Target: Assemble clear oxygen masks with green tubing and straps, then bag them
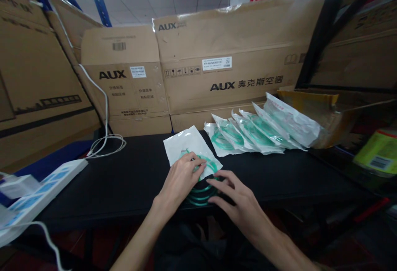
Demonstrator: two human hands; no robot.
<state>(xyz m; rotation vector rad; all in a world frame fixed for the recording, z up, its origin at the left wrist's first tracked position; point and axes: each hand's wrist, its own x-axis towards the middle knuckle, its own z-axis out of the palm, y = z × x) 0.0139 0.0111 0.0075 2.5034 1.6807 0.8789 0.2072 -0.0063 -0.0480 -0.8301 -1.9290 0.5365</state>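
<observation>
A white plastic pouch (186,145) lies on the black table (124,180) in front of me. A coil of green tubing (201,192) sticks out of its near end. My left hand (181,178) rests on the pouch's near edge, fingers pressed down on the tubing. My right hand (235,198) lies on the lower right of the coil with fingers spread over it. The coil is partly hidden under both hands.
Several sealed pouches with green tubing (263,128) lean in a row at the back right, against an open cardboard box (325,109). Large AUX cartons (223,68) wall the back. A white power strip (40,192) and cable (105,138) lie left.
</observation>
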